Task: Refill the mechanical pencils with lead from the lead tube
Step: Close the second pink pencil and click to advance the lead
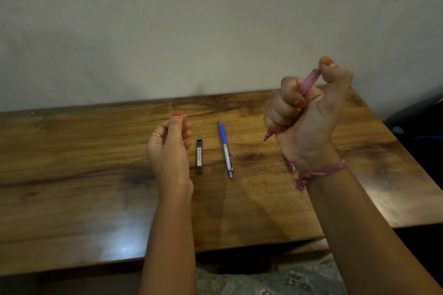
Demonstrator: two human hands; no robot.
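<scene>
Gripping the pink mechanical pencil [302, 93] at right of frame, the right hand [309, 117] should thumb its cap squarely, while the loosely curled, empty left hand [171, 146] fetches the lead tube [199, 156] beside the blue mechanical pencil [225, 147] at centre.

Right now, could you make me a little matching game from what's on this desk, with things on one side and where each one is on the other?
Things:
1. pink pencil
2. blue pencil
3. lead tube
4. ring

Places:
A. flat on the table, just right of the left hand
B. on a finger of the left hand
C. gripped in the right hand, thumb on its top
D. flat on the table, between the tube and the right hand

Pairs: 1-C, 2-D, 3-A, 4-B
</scene>
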